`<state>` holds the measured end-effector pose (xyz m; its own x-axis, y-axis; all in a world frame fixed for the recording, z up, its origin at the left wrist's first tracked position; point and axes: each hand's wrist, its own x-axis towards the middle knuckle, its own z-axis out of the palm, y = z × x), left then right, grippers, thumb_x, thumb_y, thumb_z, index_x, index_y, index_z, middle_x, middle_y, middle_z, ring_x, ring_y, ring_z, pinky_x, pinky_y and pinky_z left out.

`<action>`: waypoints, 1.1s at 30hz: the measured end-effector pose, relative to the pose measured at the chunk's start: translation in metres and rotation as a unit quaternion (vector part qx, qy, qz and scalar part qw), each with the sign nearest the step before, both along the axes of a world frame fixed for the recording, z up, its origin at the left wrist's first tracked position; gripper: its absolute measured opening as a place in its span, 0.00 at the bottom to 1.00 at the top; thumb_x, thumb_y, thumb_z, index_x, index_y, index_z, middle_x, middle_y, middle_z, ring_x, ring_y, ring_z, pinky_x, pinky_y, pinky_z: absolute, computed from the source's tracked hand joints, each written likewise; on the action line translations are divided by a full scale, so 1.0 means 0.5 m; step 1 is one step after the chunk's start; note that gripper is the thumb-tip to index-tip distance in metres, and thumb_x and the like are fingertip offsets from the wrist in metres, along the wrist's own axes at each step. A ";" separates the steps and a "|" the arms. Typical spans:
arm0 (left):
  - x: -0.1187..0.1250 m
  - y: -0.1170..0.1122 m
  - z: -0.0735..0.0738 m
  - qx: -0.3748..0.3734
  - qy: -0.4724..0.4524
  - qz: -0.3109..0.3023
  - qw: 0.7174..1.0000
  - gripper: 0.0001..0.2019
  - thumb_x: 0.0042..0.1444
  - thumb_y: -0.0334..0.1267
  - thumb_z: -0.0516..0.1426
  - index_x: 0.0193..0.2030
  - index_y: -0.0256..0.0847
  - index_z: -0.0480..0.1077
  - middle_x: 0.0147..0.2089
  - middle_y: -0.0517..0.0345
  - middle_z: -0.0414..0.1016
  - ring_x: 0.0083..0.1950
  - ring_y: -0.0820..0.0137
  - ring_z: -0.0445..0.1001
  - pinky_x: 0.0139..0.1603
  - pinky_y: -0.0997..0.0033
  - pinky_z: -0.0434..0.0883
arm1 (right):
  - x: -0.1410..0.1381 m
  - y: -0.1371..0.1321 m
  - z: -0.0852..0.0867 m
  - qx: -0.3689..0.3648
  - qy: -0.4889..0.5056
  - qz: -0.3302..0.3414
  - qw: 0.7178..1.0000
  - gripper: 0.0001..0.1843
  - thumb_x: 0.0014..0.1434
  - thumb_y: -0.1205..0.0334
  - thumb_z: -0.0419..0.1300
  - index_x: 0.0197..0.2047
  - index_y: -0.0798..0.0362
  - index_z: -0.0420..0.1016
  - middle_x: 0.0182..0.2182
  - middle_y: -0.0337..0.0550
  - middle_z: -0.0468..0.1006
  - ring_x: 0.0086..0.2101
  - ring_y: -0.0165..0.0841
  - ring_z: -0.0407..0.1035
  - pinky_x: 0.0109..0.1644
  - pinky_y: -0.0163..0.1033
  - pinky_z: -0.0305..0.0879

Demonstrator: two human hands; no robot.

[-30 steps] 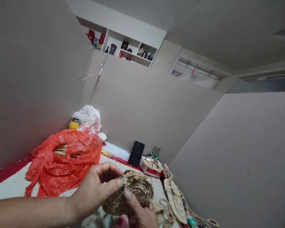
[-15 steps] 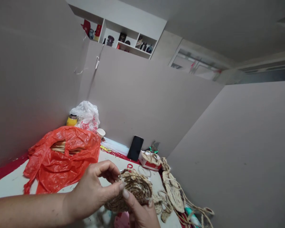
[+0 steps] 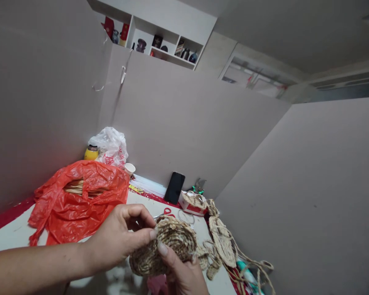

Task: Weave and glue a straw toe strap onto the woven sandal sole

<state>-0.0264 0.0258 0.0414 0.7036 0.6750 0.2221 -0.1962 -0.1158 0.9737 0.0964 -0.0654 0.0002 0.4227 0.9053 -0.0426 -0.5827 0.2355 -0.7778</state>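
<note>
A brown woven straw piece (image 3: pixel 176 237), curved and hollow like a small basket or slipper, is held above the table. My right hand (image 3: pixel 184 268) grips its near side, thumb pressed on the inner wall and the other fingers hidden beneath. From the left, my left hand (image 3: pixel 127 231) pinches the piece's left rim between thumb and forefinger; whether a loose strand is in that pinch is too small to tell. Just behind the piece lie red-handled scissors (image 3: pixel 168 212), partly covered. Something pink (image 3: pixel 156 284) shows underneath, its kind hidden.
A red plastic bag (image 3: pixel 101 217) of straw strips lies left on the white table (image 3: pixel 141 200). Behind are a white bag (image 3: pixel 110 143), yellow jar (image 3: pixel 91 153), paper cup (image 3: pixel 129 168), phone (image 3: pixel 174 187) and green-handled pliers (image 3: pixel 199 186). Woven soles (image 3: pixel 223 239) and cord lie right, below grey partitions.
The woven piece has tilted, so more of its left part shows. My left hand has shifted slightly left and up along its rim. The whole view has moved a little.
</note>
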 end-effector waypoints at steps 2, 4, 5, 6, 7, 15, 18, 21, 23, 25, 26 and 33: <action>0.000 0.002 0.002 -0.020 -0.002 -0.015 1.000 0.07 0.47 0.36 0.63 0.29 0.36 0.70 0.27 0.63 0.70 0.29 0.76 0.66 0.32 0.76 0.65 | -0.001 0.000 -0.001 0.003 0.010 0.009 1.000 0.37 0.39 0.64 0.75 0.54 0.56 0.72 0.35 0.50 0.84 0.39 0.48 0.78 0.45 0.53 0.73; 0.001 0.001 0.002 -0.010 0.008 -0.009 1.000 0.06 0.47 0.36 0.62 0.29 0.36 0.69 0.27 0.63 0.69 0.29 0.76 0.65 0.32 0.75 0.65 | 0.000 0.000 -0.003 0.004 0.012 0.014 1.000 0.37 0.40 0.64 0.75 0.55 0.56 0.72 0.34 0.50 0.84 0.38 0.48 0.78 0.45 0.53 0.72; 0.002 0.000 0.002 0.001 0.016 -0.001 1.000 0.06 0.48 0.35 0.62 0.28 0.36 0.69 0.27 0.63 0.69 0.30 0.76 0.65 0.32 0.75 0.65 | 0.000 0.001 -0.004 0.003 0.009 0.014 1.000 0.37 0.40 0.64 0.75 0.55 0.56 0.72 0.33 0.50 0.84 0.38 0.48 0.78 0.46 0.53 0.72; 0.003 -0.001 0.001 0.014 0.024 0.007 1.000 0.05 0.48 0.35 0.61 0.28 0.37 0.68 0.27 0.63 0.69 0.30 0.75 0.66 0.33 0.75 0.65 | 0.001 0.001 -0.004 0.001 0.006 0.015 1.000 0.37 0.40 0.64 0.75 0.55 0.57 0.72 0.33 0.50 0.84 0.38 0.48 0.78 0.46 0.53 0.72; 0.004 -0.003 -0.001 0.027 0.030 0.015 0.999 0.05 0.49 0.34 0.60 0.28 0.37 0.68 0.27 0.63 0.69 0.31 0.75 0.66 0.34 0.74 0.65 | 0.001 0.001 -0.005 -0.001 0.003 0.017 1.000 0.36 0.40 0.64 0.75 0.54 0.57 0.73 0.33 0.50 0.84 0.38 0.48 0.78 0.46 0.53 0.72; -0.006 0.000 -0.023 0.127 -0.009 0.081 0.989 0.13 0.56 0.42 0.58 0.47 0.43 0.67 0.40 0.58 0.70 0.42 0.68 0.70 0.45 0.68 0.70 | 0.004 -0.006 -0.001 0.005 0.011 0.049 0.999 0.31 0.42 0.64 0.74 0.52 0.55 0.75 0.36 0.49 0.84 0.39 0.46 0.77 0.45 0.52 0.72; -0.014 0.006 -0.013 0.167 -0.001 0.094 0.982 0.13 0.58 0.42 0.57 0.49 0.45 0.69 0.49 0.56 0.72 0.53 0.65 0.68 0.56 0.65 0.65 | 0.011 -0.013 -0.004 -0.007 -0.014 0.101 0.995 0.28 0.43 0.62 0.73 0.50 0.56 0.75 0.33 0.48 0.84 0.35 0.44 0.78 0.41 0.50 0.73; -0.020 0.006 0.004 0.178 0.038 0.017 0.983 0.16 0.55 0.39 0.59 0.51 0.46 0.70 0.52 0.57 0.72 0.56 0.64 0.67 0.59 0.64 0.62 | 0.018 -0.017 -0.007 -0.013 -0.044 0.140 0.989 0.25 0.43 0.60 0.73 0.45 0.56 0.76 0.30 0.46 0.83 0.33 0.43 0.78 0.42 0.49 0.72; -0.021 0.005 0.012 0.163 0.069 -0.035 0.984 0.16 0.51 0.37 0.62 0.49 0.46 0.71 0.50 0.59 0.73 0.54 0.64 0.69 0.58 0.64 0.63 | 0.022 -0.017 -0.008 -0.007 -0.060 0.155 0.986 0.22 0.43 0.59 0.73 0.41 0.57 0.76 0.30 0.46 0.82 0.34 0.43 0.78 0.44 0.49 0.70; -0.019 0.007 0.015 0.132 0.077 -0.072 0.986 0.15 0.49 0.35 0.63 0.45 0.44 0.72 0.46 0.59 0.74 0.50 0.66 0.70 0.54 0.66 0.65 | 0.024 -0.015 -0.008 0.000 -0.071 0.174 0.982 0.20 0.43 0.59 0.73 0.38 0.57 0.76 0.29 0.47 0.82 0.35 0.43 0.77 0.46 0.50 0.69; -0.017 0.009 0.015 0.110 0.070 -0.089 0.988 0.13 0.50 0.36 0.63 0.44 0.42 0.72 0.44 0.59 0.74 0.48 0.67 0.70 0.52 0.67 0.66 | 0.025 -0.014 -0.008 0.004 -0.071 0.183 0.981 0.20 0.42 0.59 0.73 0.38 0.57 0.76 0.29 0.47 0.82 0.34 0.43 0.77 0.46 0.50 0.68; -0.003 0.040 0.004 -0.026 0.020 -0.189 0.981 0.08 0.54 0.38 0.62 0.38 0.37 0.72 0.37 0.59 0.74 0.38 0.74 0.70 0.42 0.73 0.66 | 0.033 -0.020 -0.006 0.016 -0.059 0.231 0.971 0.23 0.40 0.56 0.73 0.39 0.58 0.77 0.30 0.48 0.81 0.35 0.45 0.76 0.47 0.52 0.67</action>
<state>-0.0280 0.0457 0.0433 0.9136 0.3734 0.1611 -0.1772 0.0089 0.9841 0.1128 -0.0753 -0.0029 -0.0296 0.9995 0.0137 -0.5386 -0.0044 -0.8426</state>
